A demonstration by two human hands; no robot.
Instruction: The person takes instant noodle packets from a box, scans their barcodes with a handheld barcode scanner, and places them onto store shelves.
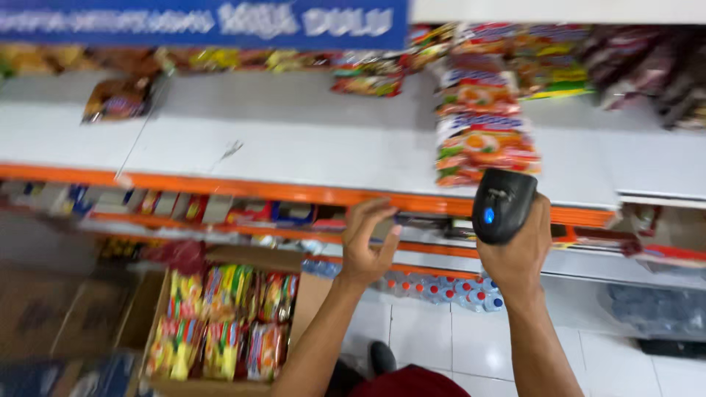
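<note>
Black plastic scanner (502,206) sits clamped in the right hand (518,250), fingers wrapped round its grip, its head aimed toward the orange front edge of the shelf (294,147), apparently to face the labels there. The left hand (365,246) holds nothing, fingers loosely curled at that edge. Snack packets (482,136) lie near the shelf's right end; a cardboard box (220,320) of packets stands on the floor below.

One head-worn view looks down and forward, close over the shop shelf (294,147) edge
</note>
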